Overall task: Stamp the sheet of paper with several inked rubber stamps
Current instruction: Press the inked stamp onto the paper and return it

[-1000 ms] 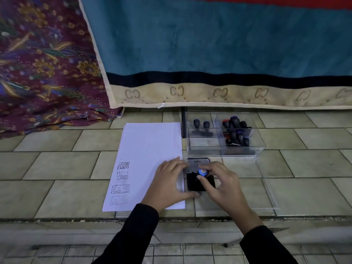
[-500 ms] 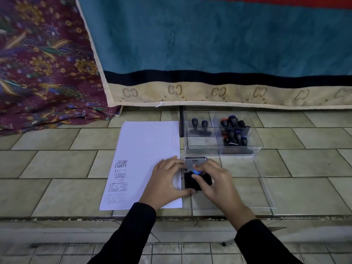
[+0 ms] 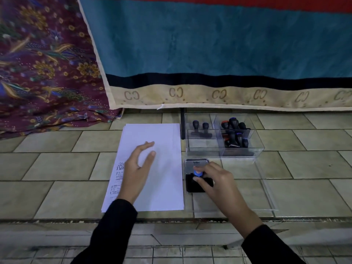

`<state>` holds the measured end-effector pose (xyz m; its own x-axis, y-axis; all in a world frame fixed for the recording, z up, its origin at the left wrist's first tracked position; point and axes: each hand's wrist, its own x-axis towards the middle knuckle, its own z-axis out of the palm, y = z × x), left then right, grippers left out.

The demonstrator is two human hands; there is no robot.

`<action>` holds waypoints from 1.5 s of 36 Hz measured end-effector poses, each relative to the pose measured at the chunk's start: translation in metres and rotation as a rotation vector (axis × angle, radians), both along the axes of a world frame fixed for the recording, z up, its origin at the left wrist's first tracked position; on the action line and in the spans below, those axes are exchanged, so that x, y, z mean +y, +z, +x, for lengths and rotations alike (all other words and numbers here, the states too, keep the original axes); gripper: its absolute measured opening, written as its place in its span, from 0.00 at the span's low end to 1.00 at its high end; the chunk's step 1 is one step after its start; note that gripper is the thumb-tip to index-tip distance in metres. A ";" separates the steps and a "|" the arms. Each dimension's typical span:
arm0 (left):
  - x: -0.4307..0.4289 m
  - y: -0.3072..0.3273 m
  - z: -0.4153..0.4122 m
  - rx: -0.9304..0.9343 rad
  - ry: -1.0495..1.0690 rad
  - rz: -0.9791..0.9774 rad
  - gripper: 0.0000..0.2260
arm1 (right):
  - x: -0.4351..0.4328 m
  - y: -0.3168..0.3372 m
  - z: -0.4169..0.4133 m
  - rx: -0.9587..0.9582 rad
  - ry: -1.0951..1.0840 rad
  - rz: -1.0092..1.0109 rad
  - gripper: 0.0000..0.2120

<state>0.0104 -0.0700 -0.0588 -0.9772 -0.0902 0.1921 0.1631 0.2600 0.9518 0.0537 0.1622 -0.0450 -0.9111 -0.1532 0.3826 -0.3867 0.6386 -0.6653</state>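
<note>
A white sheet of paper point(image 3: 162, 168) lies on the tiled floor, with several black stamp prints along its left edge. My left hand point(image 3: 138, 166) is over the sheet, fingers loosely spread and holding nothing. To the right of the sheet sits an open ink pad point(image 3: 190, 185), its grey lid point(image 3: 196, 164) flipped back. My right hand point(image 3: 215, 180) grips a stamp with a blue top point(image 3: 198, 173) and holds it down on the black pad.
A clear two-compartment box point(image 3: 202, 149) behind the pad holds two black stamps on the left and several more on the right. Its clear lid point(image 3: 266, 187) lies flat to the right. Blue and patterned cloths hang at the back. A floor step edge runs just below the paper.
My left hand has left the ink pad's edge and moved left and up over the paper, opening. My right hand stays on the stamp at the pad.
</note>
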 end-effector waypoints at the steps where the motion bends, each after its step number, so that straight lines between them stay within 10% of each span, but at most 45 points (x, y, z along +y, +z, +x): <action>1: -0.014 -0.002 -0.003 0.010 0.052 -0.070 0.10 | -0.003 0.003 -0.002 0.004 -0.002 -0.031 0.08; 9: -0.103 -0.038 -0.011 -0.098 0.167 -0.793 0.31 | -0.078 0.032 -0.050 0.046 0.124 -0.230 0.09; 29: -0.103 -0.045 -0.010 -0.122 0.232 -0.847 0.35 | -0.192 0.008 -0.110 -0.215 0.309 0.139 0.07; 54: -0.103 -0.046 -0.011 -0.124 0.213 -0.883 0.31 | -0.191 0.003 -0.091 -0.106 0.348 0.169 0.07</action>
<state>-0.0004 -0.1733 -0.1050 -0.9749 -0.1415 0.1721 -0.0619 0.9140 0.4009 -0.0374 -0.0285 -0.0423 -0.8266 -0.5127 0.2320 -0.5343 0.5855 -0.6097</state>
